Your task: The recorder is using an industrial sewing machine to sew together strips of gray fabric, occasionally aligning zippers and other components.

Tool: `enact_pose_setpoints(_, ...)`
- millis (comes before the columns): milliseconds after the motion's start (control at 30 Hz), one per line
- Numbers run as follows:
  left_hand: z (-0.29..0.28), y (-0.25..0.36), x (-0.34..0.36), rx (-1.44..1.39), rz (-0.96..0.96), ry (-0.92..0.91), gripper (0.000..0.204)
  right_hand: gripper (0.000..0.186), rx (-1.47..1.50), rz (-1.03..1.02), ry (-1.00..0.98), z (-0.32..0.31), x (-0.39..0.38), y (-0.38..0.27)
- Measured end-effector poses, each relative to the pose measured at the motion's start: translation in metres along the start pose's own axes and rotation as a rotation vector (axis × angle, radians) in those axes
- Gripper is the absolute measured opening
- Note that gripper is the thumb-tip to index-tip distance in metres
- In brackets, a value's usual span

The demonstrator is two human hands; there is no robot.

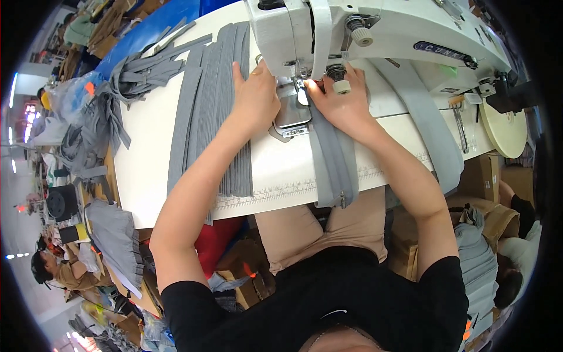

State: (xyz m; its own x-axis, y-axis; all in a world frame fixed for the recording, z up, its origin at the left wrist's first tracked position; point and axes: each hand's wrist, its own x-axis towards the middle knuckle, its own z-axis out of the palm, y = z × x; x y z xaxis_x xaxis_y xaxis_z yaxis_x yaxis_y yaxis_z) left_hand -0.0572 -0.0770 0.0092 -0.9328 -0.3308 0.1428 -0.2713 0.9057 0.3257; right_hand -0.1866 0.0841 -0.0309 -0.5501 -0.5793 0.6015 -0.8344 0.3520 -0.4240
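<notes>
A grey zipper (333, 149) on a grey fabric strip runs from under the presser foot (302, 94) of a white sewing machine (375, 29). Its near end, with a metal slider, hangs over the table's front edge. Close to the needle, my right hand (345, 105) grips the strip's right side with thumb and fingers; a tension knob hides part of it. On the left of the metal needle plate (291, 111) is my left hand (256, 100), one finger stuck out and the others curled in. The machine head hides its fingertips and whatever they pinch.
Stacked grey strips (217, 117) lie left of my left forearm, with a tangled strip pile (141, 76) beyond. A wide grey band (419, 111) drapes off the table (146, 164) at right. Tweezers (461, 129) lie near a handwheel (505, 126). Another person (64, 270) sits at far left.
</notes>
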Motion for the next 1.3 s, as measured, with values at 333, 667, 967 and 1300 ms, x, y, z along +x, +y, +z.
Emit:
enact_pose_setpoints(333, 0.021, -0.018, 0.036, -0.08, 0.008, 0.112, 0.05, 0.023, -0.028, -0.007, 0.016, 0.011, 0.003, -0.001)
enact_pose_setpoints(667, -0.055, -0.095, -0.074, -0.085, -0.381, 0.57, 0.045, 0.041, -0.09, 0.007, -0.213, -0.013, 0.0, 0.005)
enact_pose_setpoints(967, -0.063, -0.095, -0.11, -0.052, -0.494, 0.469, 0.049, 0.047, 0.018, 0.033, -0.476, -0.099, 0.002, -0.043)
enact_pose_setpoints(1300, -0.069, -0.094, -0.116, -0.048, -0.5, 0.485, 0.035, 0.044, 0.222, 0.046, -0.342, -0.118, -0.032, -0.057)
